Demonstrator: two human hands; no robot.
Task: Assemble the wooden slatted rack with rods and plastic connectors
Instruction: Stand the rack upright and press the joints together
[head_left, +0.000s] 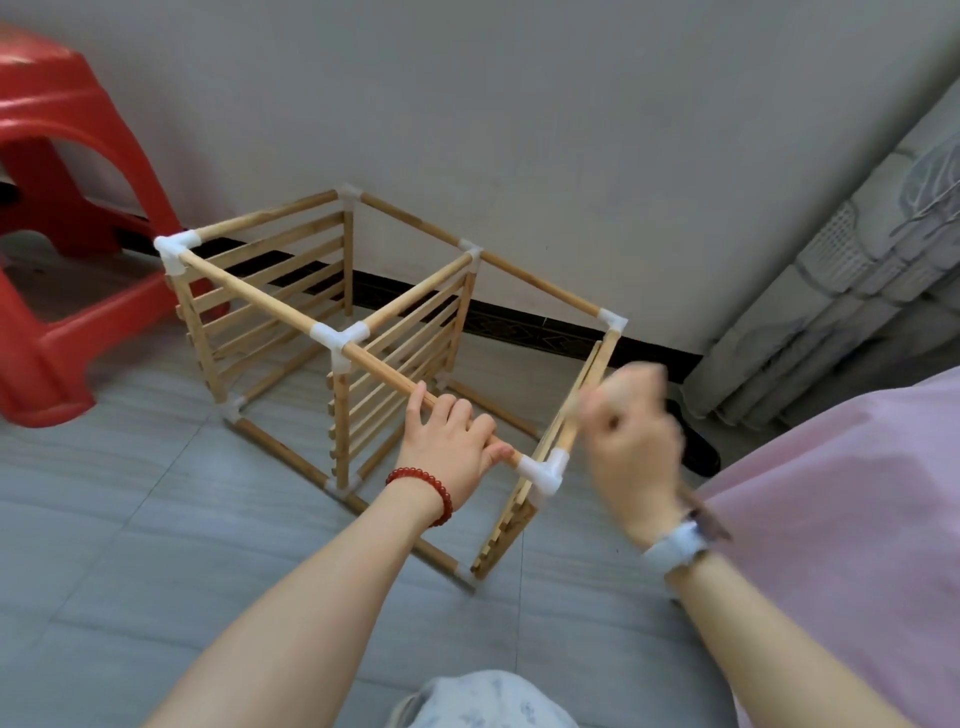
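The wooden rack (343, 291) stands on the floor, with three slatted side panels joined by round rods and white plastic connectors. My left hand (451, 441) grips the top front rod (382, 371) just left of the near right corner connector (543, 470). My right hand (631, 431) is blurred by motion and curled into a fist. It is just right of the top right rod (605, 358), above that corner, and I see nothing held in it.
A red plastic stool (67, 218) stands at the left beside the rack. A white wall runs behind it, with a grey radiator (852, 291) at the right. Pink fabric (841, 519) lies at the right edge, on grey floor tiles (156, 545).
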